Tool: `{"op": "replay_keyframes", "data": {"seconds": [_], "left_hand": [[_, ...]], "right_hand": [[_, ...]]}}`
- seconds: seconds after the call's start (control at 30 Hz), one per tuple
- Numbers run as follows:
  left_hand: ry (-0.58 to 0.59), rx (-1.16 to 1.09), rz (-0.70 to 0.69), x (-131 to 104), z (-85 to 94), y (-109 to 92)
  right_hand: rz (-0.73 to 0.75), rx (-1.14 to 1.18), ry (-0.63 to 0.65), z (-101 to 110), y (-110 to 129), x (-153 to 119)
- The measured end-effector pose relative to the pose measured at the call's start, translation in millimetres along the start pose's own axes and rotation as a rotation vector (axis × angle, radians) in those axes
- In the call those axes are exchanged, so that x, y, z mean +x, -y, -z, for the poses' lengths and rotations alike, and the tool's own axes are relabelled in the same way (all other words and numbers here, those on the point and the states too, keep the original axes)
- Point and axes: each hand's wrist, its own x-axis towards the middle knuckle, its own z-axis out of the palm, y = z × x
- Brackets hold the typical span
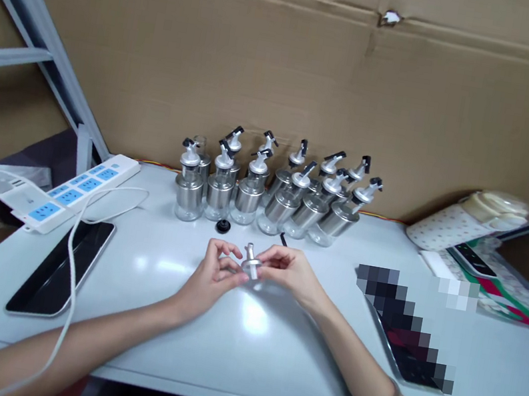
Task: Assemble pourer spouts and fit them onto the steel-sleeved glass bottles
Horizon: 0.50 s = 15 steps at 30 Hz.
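Over the middle of the table, both hands meet at a small silver pourer top (252,264). My left hand (220,273) pinches its lower left side between thumb and fingers. From the right, my right hand (284,269) grips its rim with the fingertips. Just behind the hands lie a round black cap (223,226) and a small black piece (283,239). Farther back stand two rows of glass bottles with steel bands, such as the front left bottle (188,197); most carry silver pourers with black levers.
On the left of the table (133,345) are a white power strip (78,190), a cable and a dark tablet-like device (60,269). A partly pixelated dark device (403,336) and a dotted bottle (453,224) lie right. Cardboard (268,57) stands behind.
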Motion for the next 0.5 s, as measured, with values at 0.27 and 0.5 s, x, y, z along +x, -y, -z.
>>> {"op": "replay_keyframes", "data": {"seconds": [0.27,0.5], "left_hand": [[0.01,0.169,-0.138,0.8,1.7,-7.6],[-0.009,0.237,-0.216,0.8,3.6,-5.6]], "right_hand": [[0.192,-0.258,0.039,-8.8,-0.8,-9.5],[0.261,-0.356,0.0,3.6,8.6,-9.2]]}}
